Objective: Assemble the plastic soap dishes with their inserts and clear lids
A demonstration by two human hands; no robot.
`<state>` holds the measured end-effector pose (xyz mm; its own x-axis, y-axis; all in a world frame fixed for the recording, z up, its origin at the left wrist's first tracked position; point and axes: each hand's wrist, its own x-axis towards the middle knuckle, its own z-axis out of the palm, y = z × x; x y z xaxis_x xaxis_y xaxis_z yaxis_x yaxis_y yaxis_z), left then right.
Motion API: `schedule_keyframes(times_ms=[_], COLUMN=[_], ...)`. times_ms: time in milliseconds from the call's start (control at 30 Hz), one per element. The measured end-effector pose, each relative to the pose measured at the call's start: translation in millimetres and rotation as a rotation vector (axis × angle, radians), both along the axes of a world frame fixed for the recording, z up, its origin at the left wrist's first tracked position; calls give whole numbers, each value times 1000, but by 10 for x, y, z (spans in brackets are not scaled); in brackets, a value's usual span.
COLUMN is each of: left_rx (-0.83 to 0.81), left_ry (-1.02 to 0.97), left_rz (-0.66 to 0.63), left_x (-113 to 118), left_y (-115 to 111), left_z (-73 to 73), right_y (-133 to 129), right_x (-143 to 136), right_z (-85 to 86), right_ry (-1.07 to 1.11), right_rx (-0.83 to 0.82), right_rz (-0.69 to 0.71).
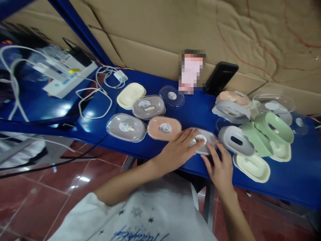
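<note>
A grey oval plastic soap box with a clear lid and a round label lies near the front edge of the blue table. Across the left part of its lid rests my left hand, fingers stretched out flat. My right hand has its thumb and fingertips around the box's front right edge. Just left is a lidded peach soap box. Beside my right hand lie a grey slotted oval piece and a cream oval tray.
Two lidded grey boxes, a cream piece and a clear lid lie leftward. Green slotted pieces are piled right. A blurred-out upright screen and a black phone lean on cardboard. A power strip with cables stands left.
</note>
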<state>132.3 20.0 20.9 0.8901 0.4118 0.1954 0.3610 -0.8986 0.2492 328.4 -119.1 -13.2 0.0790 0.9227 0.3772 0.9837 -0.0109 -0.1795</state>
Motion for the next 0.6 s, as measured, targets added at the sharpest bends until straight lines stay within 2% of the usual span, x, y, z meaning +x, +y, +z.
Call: schedule_keyframes(times_ms=[100, 133, 200, 300, 367, 467, 600], left_rx=[-58, -73, -64, -40, -35, -79, -99], left_ry=[-124, -192, -305, -228, -78, 61, 101], left_rz=[46, 110, 341, 642, 746, 730, 697], left_x=[-142, -244, -519, -997, -1272, -1543, -1704], left_y=[191, 305, 604, 1104, 1355, 1547, 1742], left_z=[148, 202, 298, 375, 388, 384, 291], right_y=[81, 118, 211, 378, 487, 667, 1102], right_x=[-51, -74, -125, -200, -235, -256, -282], right_z=[14, 14, 11, 43, 121, 336, 623], right_ry=[-5, 4, 27, 43, 45, 28, -27], right_rx=[9, 16, 30, 18, 4, -10, -47], right_rz=[-46, -71, -124, -166, -169, -146, -19])
